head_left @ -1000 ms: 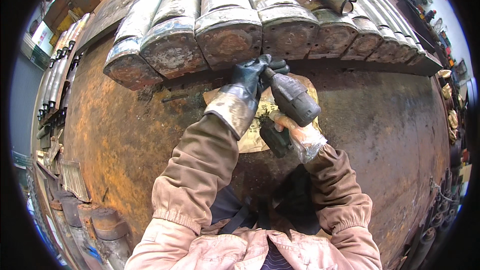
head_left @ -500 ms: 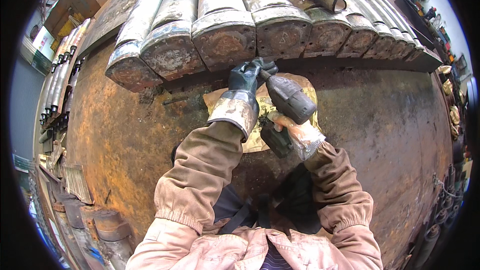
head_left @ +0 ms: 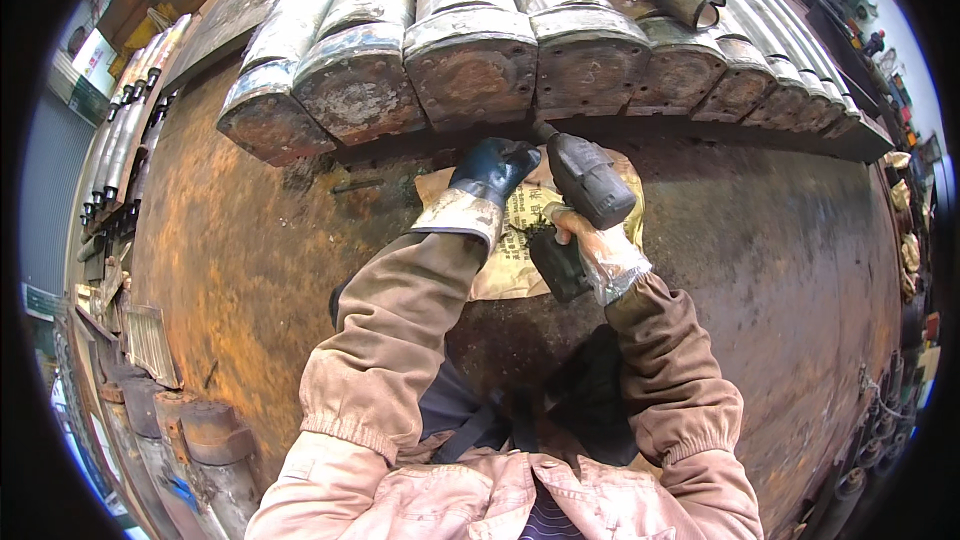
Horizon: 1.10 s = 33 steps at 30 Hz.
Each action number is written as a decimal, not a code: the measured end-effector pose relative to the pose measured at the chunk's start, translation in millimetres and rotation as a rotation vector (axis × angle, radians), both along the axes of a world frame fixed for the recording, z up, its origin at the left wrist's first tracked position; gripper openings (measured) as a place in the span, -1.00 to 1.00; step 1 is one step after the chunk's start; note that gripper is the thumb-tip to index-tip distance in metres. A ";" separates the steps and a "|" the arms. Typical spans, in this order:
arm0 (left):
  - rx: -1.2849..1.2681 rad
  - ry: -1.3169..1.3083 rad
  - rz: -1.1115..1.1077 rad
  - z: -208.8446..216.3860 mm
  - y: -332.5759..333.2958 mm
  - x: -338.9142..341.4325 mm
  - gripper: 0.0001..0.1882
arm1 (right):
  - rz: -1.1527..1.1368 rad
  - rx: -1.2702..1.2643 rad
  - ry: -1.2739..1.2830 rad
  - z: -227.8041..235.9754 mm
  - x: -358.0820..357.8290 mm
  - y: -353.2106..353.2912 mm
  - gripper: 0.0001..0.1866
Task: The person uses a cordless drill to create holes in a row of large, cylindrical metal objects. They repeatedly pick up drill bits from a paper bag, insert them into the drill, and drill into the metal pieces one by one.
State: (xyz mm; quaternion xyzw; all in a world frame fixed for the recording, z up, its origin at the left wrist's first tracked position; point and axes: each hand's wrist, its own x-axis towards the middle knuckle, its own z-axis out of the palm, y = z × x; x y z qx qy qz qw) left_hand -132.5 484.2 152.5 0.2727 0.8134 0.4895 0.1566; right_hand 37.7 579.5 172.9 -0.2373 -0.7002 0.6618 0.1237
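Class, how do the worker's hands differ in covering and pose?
The left hand wears a dark glove with a pale cuff; the right hand, a thin clear covering. The right hand grips the power tool; the left is near its nose. Both have brown sleeves.

Workshop interior. Wall, far left: grey, ribbed (head_left: 52, 220). Wall, upper right: pale (head_left: 897, 15). Ground surface (head_left: 230, 280): broad, rust-brown, orange-patched, dark-stained. Slim silver cylinders (head_left: 118, 162): stacked, left side. Light: bright, whitish, strongest toward top.
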 end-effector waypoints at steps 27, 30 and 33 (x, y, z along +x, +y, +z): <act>0.450 -0.357 -0.020 -11.1 -85.8 -54.6 -0.79 | 0.153 -0.958 0.654 -130.7 -110.2 -45.3 -0.72; 0.421 -0.349 -0.004 -19.5 -98.1 -64.0 -0.76 | 0.102 -0.651 0.496 -101.4 -114.8 -59.3 -0.67; 0.393 -0.345 0.037 -14.7 -97.4 -62.0 -0.77 | -0.026 0.210 0.267 -122.0 -121.0 -57.8 -0.72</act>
